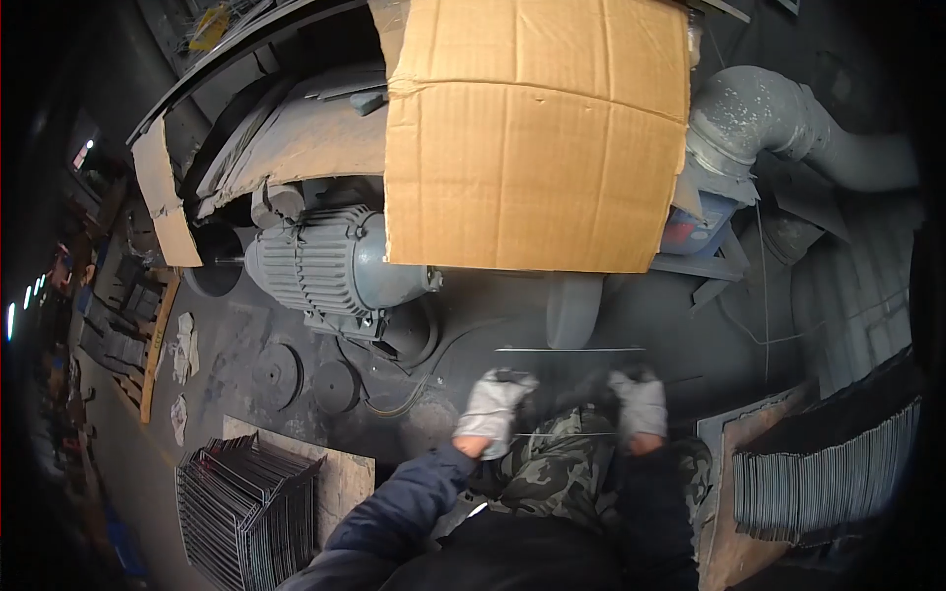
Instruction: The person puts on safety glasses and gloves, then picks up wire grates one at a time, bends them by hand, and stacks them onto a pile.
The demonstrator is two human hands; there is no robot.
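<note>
My left hand (496,409), in a pale grey work glove, is closed around one side of a thin metal frame (570,349). On its other side, my right hand (640,402) is also closed, in a matching glove slightly smeared by motion. The far bar shows as a bright line below a grey wheel (574,310), and the near bar crosses above my camouflage trousers. The side bars are hard to see against the dark background. Whether the far bar touches the wheel, I cannot tell.
A cardboard sheet (537,138) hangs over the machine, with an electric motor (315,261) to its left. Stacked frames (246,512) stand lower left; stacked metal pieces (823,483) stand lower right. Two discs (278,376) lie near the motor. A duct (754,118) runs upper right.
</note>
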